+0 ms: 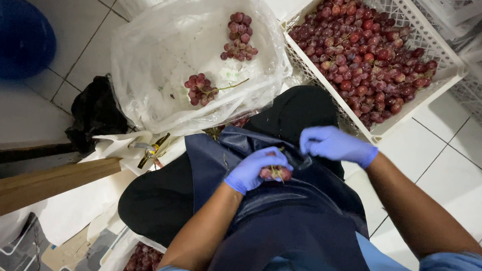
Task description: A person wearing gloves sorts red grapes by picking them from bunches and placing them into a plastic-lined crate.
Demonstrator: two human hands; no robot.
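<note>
Two blue-gloved hands work over a dark blue apron (280, 220) on the lap. The left hand (254, 169) is curled tight around a small bunch of red grapes (276, 173); the right hand (336, 145), just beside it, has fingers bent together, pinching near the stem. Farther off, a clear plastic-lined bin (163, 43) holds two grape clusters (239, 36), and right of it a white slatted plastic crate (422, 35) is heaped with red grapes.

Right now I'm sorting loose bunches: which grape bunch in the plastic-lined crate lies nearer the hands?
The lower-left bunch; the other bunch lies farther up the plastic liner.
</note>
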